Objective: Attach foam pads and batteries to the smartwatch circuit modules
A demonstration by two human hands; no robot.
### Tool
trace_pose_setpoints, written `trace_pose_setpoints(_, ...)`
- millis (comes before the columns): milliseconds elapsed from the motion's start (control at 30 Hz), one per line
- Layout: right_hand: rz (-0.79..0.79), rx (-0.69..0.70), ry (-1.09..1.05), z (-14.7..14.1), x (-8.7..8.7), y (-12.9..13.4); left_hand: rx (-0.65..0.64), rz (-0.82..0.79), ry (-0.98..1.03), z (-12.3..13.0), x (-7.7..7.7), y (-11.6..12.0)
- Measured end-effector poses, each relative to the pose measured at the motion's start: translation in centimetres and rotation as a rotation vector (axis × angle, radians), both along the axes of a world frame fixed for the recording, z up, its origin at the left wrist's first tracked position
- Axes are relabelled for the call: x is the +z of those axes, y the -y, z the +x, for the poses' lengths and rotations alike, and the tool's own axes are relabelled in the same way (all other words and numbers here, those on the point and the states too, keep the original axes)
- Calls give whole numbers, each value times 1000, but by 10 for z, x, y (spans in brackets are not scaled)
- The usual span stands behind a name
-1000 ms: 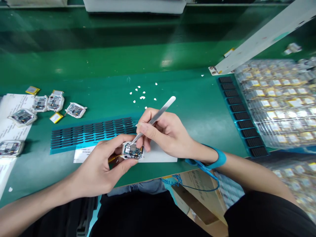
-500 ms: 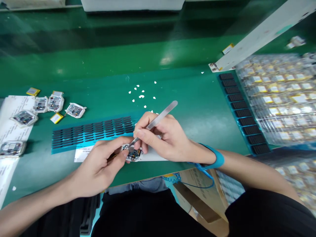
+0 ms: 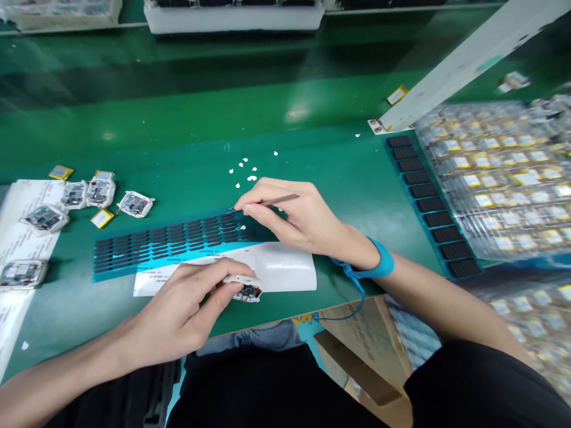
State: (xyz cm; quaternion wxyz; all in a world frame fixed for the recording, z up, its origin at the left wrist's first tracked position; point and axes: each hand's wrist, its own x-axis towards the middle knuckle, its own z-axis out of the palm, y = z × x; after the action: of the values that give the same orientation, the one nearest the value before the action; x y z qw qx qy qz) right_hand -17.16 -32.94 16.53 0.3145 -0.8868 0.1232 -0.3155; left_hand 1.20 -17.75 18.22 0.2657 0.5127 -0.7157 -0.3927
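My left hand (image 3: 196, 303) grips a small white-cased device with an exposed circuit board (image 3: 248, 291), tilted over the front of the bench. Between the thumb and fingers of my right hand (image 3: 289, 217) are metal tweezers (image 3: 281, 199). Their tips lie at the far right edge of a blue sheet carrying rows of black strips (image 3: 173, 241); whether they pinch a strip I cannot tell. A printed white paper (image 3: 285, 270) lies partly under the sheet. A blue wrist strap (image 3: 379, 258) circles my right wrist.
Several open devices (image 3: 136, 204) and yellow-edged battery cells (image 3: 102, 218) lie at the left. White bits (image 3: 252, 178) are scattered behind my right hand. At the right are a strip of black pads (image 3: 428, 205), a clear tray of cells (image 3: 495, 178) and a slanted white post (image 3: 455, 65).
My right hand has lifted the tweezers off the circuit board and moved away to the sheet's right end. My left hand has tilted the device. The view has shifted slightly.
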Motion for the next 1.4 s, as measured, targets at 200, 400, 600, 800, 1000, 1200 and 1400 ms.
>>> trace_pose_setpoints(200,25,151,-143,-9,12,16,47,-399,232,5,-10,2)
trace_pose_setpoints(400,52,277,-274,-17,21,25,66,-488,326,3,-16,8)
trace_pose_setpoints(600,59,299,-272,-18,26,23,4,-440,424,4,-24,10)
trace_pose_setpoints(800,28,333,-364,-20,29,24,-30,-433,437,5,-25,11)
trace_pose_setpoints(1000,-96,298,-382,-22,24,23,-62,-353,421,6,-25,12)
trace_pose_setpoints(1200,-190,258,-388,-24,20,18,-31,-411,388,6,-27,12)
trace_pose_setpoints(1400,-181,260,-387,-26,22,15,-44,-427,390,6,-26,13)
